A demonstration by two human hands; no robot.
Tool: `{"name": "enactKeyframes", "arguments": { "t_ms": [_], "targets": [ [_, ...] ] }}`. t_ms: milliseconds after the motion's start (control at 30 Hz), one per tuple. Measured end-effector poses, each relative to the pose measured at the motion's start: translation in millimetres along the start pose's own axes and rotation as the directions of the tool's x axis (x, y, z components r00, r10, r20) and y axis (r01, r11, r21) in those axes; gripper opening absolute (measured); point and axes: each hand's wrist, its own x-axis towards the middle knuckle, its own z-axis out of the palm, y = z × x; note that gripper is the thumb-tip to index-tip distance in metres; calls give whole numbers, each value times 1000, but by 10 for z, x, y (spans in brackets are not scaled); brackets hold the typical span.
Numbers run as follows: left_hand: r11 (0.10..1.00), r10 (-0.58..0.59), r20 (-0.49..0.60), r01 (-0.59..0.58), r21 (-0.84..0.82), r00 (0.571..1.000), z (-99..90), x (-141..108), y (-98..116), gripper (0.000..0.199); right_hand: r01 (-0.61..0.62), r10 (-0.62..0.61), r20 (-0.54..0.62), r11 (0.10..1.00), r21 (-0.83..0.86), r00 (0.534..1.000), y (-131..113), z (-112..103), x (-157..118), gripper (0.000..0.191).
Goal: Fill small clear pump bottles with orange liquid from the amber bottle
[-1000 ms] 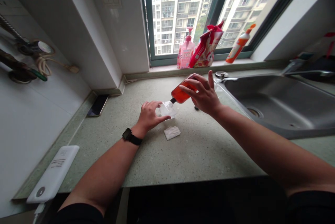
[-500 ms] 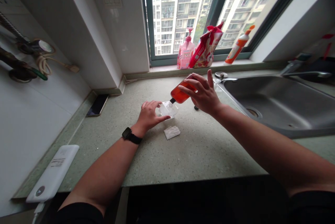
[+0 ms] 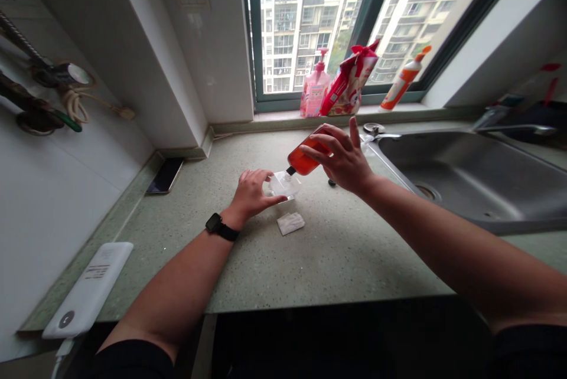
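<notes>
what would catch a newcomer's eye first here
A tilted clear bottle of orange-red liquid stands out first, held in the right hand above the speckled green countertop, its black tip at a small clear plastic container under the left hand. Behind, a pink pump bottle stands on the green-framed window sill.

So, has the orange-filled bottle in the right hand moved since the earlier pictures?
Yes, slightly: the orange-filled bottle in the right hand has shifted a little to the left, judged against the folded white paper lying on the counter.

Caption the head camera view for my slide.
Right hand tilts a red-filled bottle over a clear container steadied by the left hand.
</notes>
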Motion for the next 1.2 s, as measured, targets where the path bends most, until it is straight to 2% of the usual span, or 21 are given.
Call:
{"name": "enactKeyframes", "arguments": {
  "t_ms": [200,667,867,1067,1200],
  "targets": [
    [1000,14,12,-13,-11,1000,-21,1,-18,65,39,-39,-23,999,-4,999,-9,-9,40,85],
    [1000,10,37,-9,-18,999,-43,3,-39,62,53,-53,86,999,3,995,4,-47,119,86],
    [1000,18,41,-17,-22,999,-39,9,-62,62,100,-100,39,995,16,994,-2,-60,140,86],
    [999,27,50,-26,-22,998,-55,16,-72,61,101,-98,82,994,-36,992,-22,-79,180,82],
    [999,29,53,-28,-25,998,-64,16,-84,60,131,-132,31,991,4,991,-42,-87,218,82]
  ]
}}
